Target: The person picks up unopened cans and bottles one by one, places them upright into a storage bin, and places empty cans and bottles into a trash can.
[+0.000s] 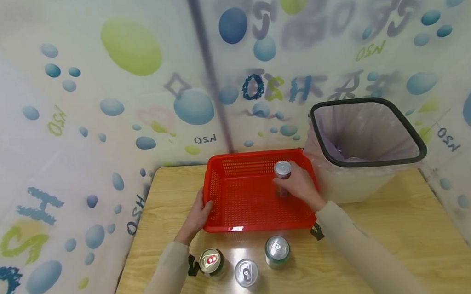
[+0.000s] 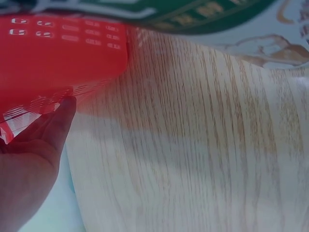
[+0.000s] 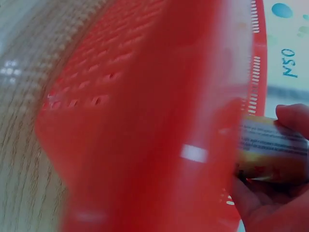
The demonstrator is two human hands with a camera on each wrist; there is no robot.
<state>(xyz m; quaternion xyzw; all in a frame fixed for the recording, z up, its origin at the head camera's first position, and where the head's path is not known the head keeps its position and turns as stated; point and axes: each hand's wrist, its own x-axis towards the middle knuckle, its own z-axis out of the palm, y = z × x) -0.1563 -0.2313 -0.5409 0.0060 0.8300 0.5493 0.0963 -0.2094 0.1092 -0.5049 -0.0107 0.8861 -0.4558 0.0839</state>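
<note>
A red plastic basket [image 1: 238, 183] with slotted walls lies on the wooden table. At its left side my left hand [image 1: 196, 217] grips the rim, thumb over the edge and fingers [image 2: 62, 118] along the outer wall. Inside the basket, toward its right end, my right hand [image 1: 300, 184] holds a drink can [image 1: 282, 169] upright, fingers and thumb wrapped around its side. The right wrist view shows this can's yellow and silver printed side [image 3: 273, 147], with the near basket wall partly covering it.
In front of the basket stand three more cans: a dark green one [image 1: 211, 261], a silver one [image 1: 246, 273] and a green-and-silver one [image 1: 277, 251]. A bin [image 1: 346, 184] with a black rim and a clear liner stands at the right. A patterned curtain [image 1: 166, 106] closes off the back.
</note>
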